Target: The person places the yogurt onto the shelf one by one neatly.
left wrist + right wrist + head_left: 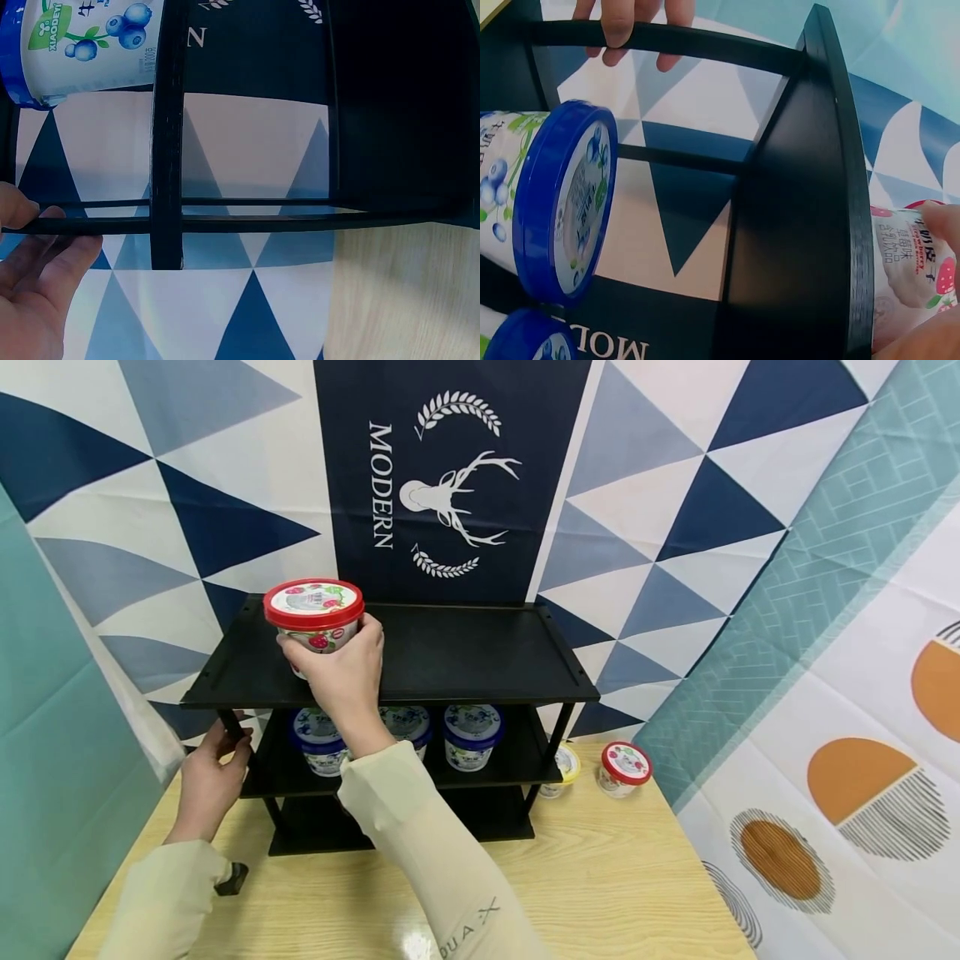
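Note:
My right hand (347, 672) grips a red-lidded strawberry yogurt cup (313, 603), held upright at the left part of the black rack's top shelf (465, 652). In the right wrist view, the cup (907, 277) shows beyond the shelf board, with its far side hidden by the fingers. My left hand (212, 777) pinches the rack's front left post (124, 225) between thumb and fingers, just below the top shelf. Blue-lidded blueberry cups stand on the middle shelf; the left one (318, 739) is nearest that hand, and my right forearm partly covers another (405, 724).
A third blue-lidded cup (471, 737) stands farther right on the middle shelf. To the rack's right, a yellow-lidded cup (567, 764), partly behind a post, and another red-lidded cup (624, 768) are on the wooden table (615, 877). Patterned cloth (622, 527) hangs behind.

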`<state>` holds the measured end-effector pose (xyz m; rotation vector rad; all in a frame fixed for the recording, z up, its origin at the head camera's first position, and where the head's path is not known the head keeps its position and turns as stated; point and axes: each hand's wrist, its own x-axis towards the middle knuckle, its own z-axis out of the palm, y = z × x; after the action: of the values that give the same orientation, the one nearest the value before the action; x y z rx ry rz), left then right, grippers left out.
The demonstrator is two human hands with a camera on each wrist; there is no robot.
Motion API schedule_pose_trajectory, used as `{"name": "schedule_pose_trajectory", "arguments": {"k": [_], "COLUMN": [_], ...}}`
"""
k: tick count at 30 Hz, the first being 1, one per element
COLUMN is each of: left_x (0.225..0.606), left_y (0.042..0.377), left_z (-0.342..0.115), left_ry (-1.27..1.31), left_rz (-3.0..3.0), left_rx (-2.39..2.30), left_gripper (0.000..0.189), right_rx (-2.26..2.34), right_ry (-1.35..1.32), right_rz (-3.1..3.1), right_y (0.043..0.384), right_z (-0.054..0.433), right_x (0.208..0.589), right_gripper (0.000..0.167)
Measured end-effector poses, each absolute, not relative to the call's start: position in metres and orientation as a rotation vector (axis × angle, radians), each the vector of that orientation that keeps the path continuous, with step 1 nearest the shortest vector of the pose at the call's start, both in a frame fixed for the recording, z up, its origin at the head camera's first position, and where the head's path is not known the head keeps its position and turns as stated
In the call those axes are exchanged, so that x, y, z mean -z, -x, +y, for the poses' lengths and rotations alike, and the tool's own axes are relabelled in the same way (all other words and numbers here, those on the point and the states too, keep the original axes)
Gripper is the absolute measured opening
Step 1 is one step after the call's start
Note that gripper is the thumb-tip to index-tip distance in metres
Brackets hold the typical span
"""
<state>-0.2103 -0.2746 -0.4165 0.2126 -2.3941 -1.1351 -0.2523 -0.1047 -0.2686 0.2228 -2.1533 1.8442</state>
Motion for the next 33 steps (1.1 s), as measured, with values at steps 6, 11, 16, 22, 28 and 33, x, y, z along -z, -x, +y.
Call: {"name": "schedule_pose_trajectory", "arguments": {"k": [6, 11, 16, 22, 28, 33], "left_x": [0.4162, 0.4171, 0.4176, 0.4166, 0.4151, 0.4146], "left_y": [0.212, 0.212, 0.2119, 0.2108, 0.2101, 0.2093], "left_z": [-0.2726, -0.2724, -0.2721, -0.2704, -0.2706, -0.272], "left_ry": [-0.225, -0.212, -0.234, -0.242, -0.244, -0.241], "left_rz": [-2.388, -2.385, -2.379, -2.386, -2.4, -2.399], "left_rx": [1.128, 1.124, 1.144, 1.152, 1.158, 1.166], "left_gripper": [0.041, 0.041, 0.041, 0.041, 0.041, 0.042], "right_rx": [-1.837, -1.826, -1.788, -1.687, -1.572, -1.548], "right_ry": [-0.19, -0.153, -0.128, -0.119, -0.118, -0.145], "right_rz": [-2.165, -2.196, -2.238, -2.289, -2.37, -2.424], "right_y": [0.255, 0.2563, 0.2563, 0.255, 0.2524, 0.2492], "right_z": [-0.1065, -0.1072, -0.1094, -0.11, -0.1079, -0.1007], "right_x": [0.2688, 0.2694, 0.2687, 0.2672, 0.2653, 0.2643], "right_gripper": [0.08, 0.08, 0.082, 0.085, 0.089, 0.092]}}
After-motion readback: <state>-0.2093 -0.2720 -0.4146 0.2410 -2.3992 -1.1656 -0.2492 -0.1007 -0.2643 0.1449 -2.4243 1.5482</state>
